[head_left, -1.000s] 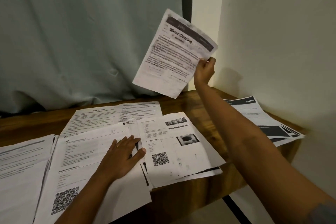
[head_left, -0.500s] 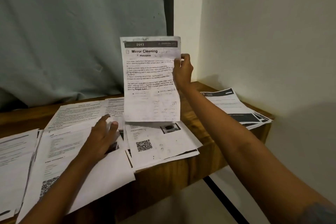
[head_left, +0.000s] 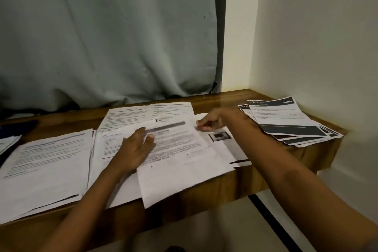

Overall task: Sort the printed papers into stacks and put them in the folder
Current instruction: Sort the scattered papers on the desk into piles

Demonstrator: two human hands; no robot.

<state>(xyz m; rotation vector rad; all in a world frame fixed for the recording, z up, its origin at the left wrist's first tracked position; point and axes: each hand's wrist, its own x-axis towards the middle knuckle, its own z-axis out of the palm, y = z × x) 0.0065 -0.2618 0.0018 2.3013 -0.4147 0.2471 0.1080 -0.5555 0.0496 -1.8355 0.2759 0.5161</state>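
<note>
The Mirror Cleaning sheet lies face up in the middle of the wooden table, on top of other printed papers and overhanging the front edge. My right hand is at its top right corner, fingers curled and pinching the edge. My left hand rests flat with straight fingers on the sheet's left edge and on the QR-code sheet beneath. A sheet with a small photo shows from under the right side.
A fanned stack with dark bands lies in the right corner against the wall. Another stack sits at the left, two sheets at the back. A dark blue object lies far left. A curtain hangs behind.
My right hand has brought the Mirror Cleaning sheet down from the air onto the middle papers. My left hand has shifted right onto its edge.
</note>
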